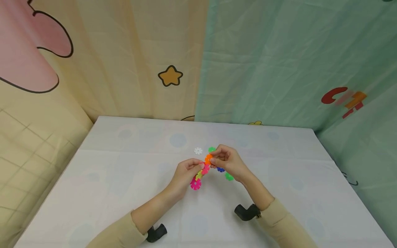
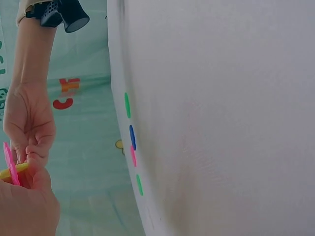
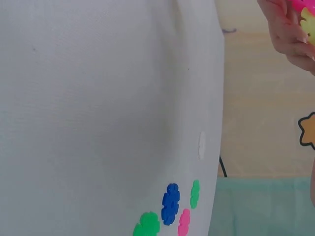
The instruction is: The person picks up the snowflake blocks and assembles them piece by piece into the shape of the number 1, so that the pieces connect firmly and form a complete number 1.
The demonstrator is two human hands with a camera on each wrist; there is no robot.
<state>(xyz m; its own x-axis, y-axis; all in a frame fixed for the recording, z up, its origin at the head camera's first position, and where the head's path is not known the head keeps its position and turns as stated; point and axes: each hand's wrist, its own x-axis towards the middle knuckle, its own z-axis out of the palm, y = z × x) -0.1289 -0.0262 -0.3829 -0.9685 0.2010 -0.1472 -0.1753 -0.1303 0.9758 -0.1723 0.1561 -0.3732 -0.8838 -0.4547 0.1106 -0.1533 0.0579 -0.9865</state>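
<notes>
Above the white table my two hands hold a short chain of plastic snowflake discs: orange on top, then pink, yellow and a magenta one hanging lowest. My left hand grips the chain's middle from the left. With its fingertips, my right hand pinches the orange disc at the top. The left wrist view has the pink and yellow discs edge-on between both hands. The right wrist view catches the left hand's fingers and a yellow disc at the top right.
Loose discs lie on the table under and around my hands: a white disc, a green disc, a blue disc and another green disc. A loose pink disc shows in the right wrist view. Printed curtains hang behind the table.
</notes>
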